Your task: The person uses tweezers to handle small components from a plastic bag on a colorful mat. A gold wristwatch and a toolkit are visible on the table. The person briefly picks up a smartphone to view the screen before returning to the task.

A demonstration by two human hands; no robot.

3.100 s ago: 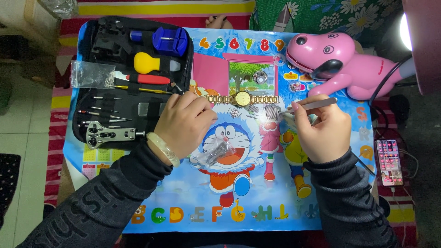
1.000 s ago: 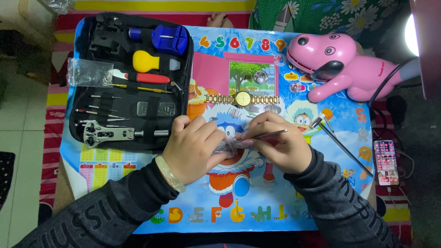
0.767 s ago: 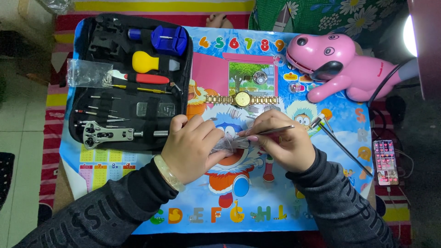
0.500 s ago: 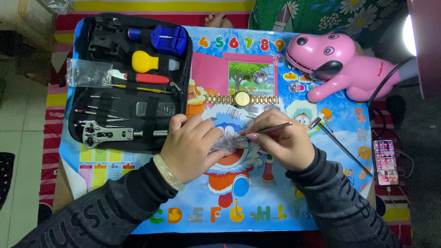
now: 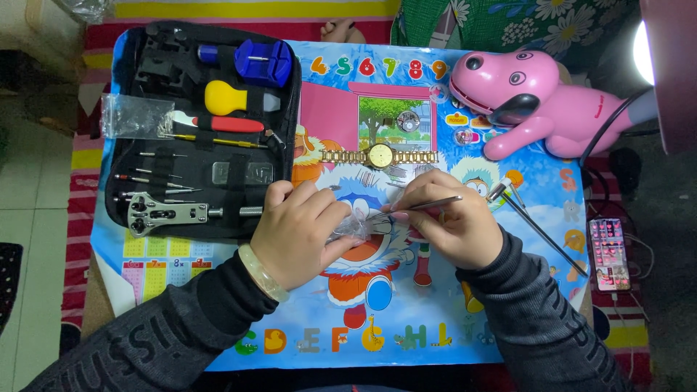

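My left hand (image 5: 301, 232) pinches a small clear plastic bag (image 5: 359, 226) against the colourful cartoon mat (image 5: 406, 319). My right hand (image 5: 454, 225) holds thin metal tweezers (image 5: 428, 206) whose tips point left into the bag's mouth. A gold wristwatch (image 5: 380, 155) lies flat just beyond both hands. What is inside the bag is too small to make out.
An open black tool case (image 5: 200, 131) with screwdrivers, a yellow and a blue tool lies at the left. A pink toy dog (image 5: 537, 101) sits far right. A small metal hammer (image 5: 534, 225) and a phone (image 5: 608, 254) lie at the right. Small round watch parts (image 5: 408, 120) rest beyond the watch.
Three seconds ago my right hand was at the right by the hammer. It has since come left to meet my left hand over the bag, and both have stayed nearly still for the last second.
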